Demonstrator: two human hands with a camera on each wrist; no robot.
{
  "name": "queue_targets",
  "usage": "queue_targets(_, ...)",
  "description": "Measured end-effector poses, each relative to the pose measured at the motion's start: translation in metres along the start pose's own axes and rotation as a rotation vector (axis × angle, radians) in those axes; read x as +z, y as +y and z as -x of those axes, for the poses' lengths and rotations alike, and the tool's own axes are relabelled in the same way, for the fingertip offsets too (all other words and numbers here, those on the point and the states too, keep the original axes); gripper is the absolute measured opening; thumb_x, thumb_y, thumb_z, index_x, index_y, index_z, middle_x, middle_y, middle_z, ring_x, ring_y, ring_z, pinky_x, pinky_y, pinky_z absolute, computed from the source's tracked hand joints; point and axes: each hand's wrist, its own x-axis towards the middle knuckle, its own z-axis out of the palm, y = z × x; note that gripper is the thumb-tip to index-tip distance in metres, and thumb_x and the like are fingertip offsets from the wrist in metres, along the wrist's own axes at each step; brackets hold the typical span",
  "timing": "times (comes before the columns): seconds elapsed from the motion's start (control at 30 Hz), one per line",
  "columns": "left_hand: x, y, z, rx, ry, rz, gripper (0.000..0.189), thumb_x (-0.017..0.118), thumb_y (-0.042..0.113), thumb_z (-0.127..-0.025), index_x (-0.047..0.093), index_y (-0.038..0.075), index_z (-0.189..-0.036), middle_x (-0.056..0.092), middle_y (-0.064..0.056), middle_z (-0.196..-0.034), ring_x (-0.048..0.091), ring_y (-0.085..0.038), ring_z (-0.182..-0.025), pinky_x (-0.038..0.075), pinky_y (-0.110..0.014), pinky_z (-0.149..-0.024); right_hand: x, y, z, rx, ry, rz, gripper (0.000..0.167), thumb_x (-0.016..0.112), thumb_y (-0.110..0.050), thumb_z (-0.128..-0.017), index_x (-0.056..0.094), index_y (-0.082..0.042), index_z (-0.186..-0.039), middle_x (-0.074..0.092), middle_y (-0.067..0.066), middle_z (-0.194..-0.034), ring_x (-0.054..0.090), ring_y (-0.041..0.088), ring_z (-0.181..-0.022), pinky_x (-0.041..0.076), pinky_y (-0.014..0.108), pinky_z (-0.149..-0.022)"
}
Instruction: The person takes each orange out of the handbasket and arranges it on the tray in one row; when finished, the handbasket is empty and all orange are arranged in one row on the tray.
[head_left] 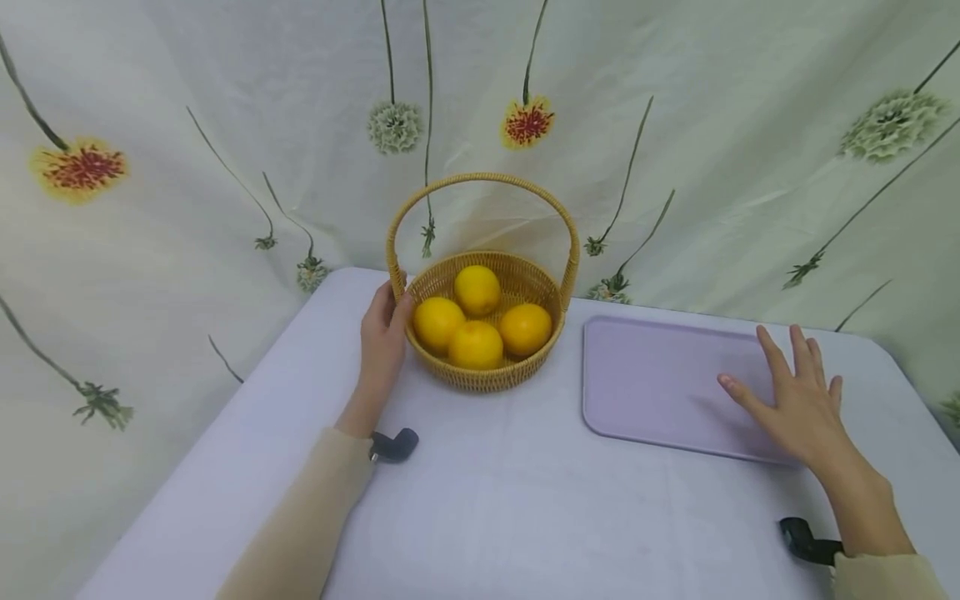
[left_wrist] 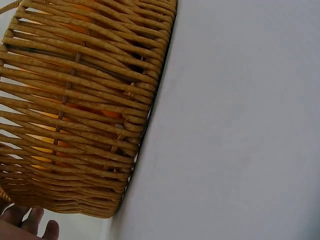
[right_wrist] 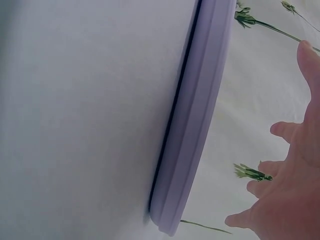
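Note:
A woven basket (head_left: 480, 382) with a tall arched handle stands on the table and holds several round yellow-orange fruits (head_left: 476, 345). At the basket's left side, my left hand (head_left: 384, 333) grips the rim by the foot of the handle, thumb toward the front and fingers partly hidden behind. The left wrist view shows the basket's woven side (left_wrist: 80, 100) up close, with fingertips at the lower left corner. My right hand (head_left: 806, 408) is spread over the right part of a lilac tray (head_left: 652, 375), holding nothing. In the right wrist view its fingers reach out above the tray's rim (right_wrist: 195, 115).
A white cloth (head_left: 510, 500) covers the table. Behind it hangs a pale curtain (head_left: 315, 150) printed with flowers, close to the table's back edge. The tray lies flat to the right of the basket, a small gap apart. Dark camera mounts (head_left: 395, 445) stick out from both wrists.

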Motion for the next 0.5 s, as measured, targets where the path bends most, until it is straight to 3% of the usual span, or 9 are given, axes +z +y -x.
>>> queue_targets(0.1, -0.002, -0.005, 0.001, -0.074, -0.053, 0.056, 0.051, 0.051, 0.030, -0.112, 0.046, 0.009, -0.158, 0.047, -0.005, -0.165, 0.040, -0.017, -0.154, 0.030, -0.036, -0.129, 0.002, -0.002, 0.000, -0.007, -0.003, -0.016, 0.094, 0.056, -0.057, -0.103, 0.008, -0.011, -0.170, -0.012, 0.031, -0.172, -0.012, 0.057, -0.157, -0.006, 0.090, -0.110)
queue_targets(0.3, -0.003, -0.010, 0.004, -0.178, -0.122, 0.060, 0.052, 0.045, 0.032, -0.113, 0.038, 0.018, -0.163, 0.040, 0.002, -0.169, 0.030, -0.014, -0.159, 0.020, -0.038, -0.132, 0.004, -0.011, -0.001, -0.025, -0.032, -0.096, 0.091, 0.056, -0.052, -0.104, 0.010, -0.008, -0.169, -0.008, 0.033, -0.172, -0.007, 0.059, -0.157, -0.003, 0.089, -0.110)
queue_targets(0.5, -0.004, 0.005, 0.006, -0.230, -0.164, 0.101, 0.052, 0.042, 0.027, -0.114, 0.036, 0.016, -0.164, 0.035, 0.000, -0.172, 0.026, -0.017, -0.161, 0.015, -0.043, -0.133, 0.003, -0.025, -0.003, -0.058, -0.070, -0.149, 0.088, 0.057, -0.048, -0.105, 0.012, -0.009, -0.169, -0.002, 0.035, -0.172, -0.002, 0.060, -0.156, 0.002, 0.091, -0.109)
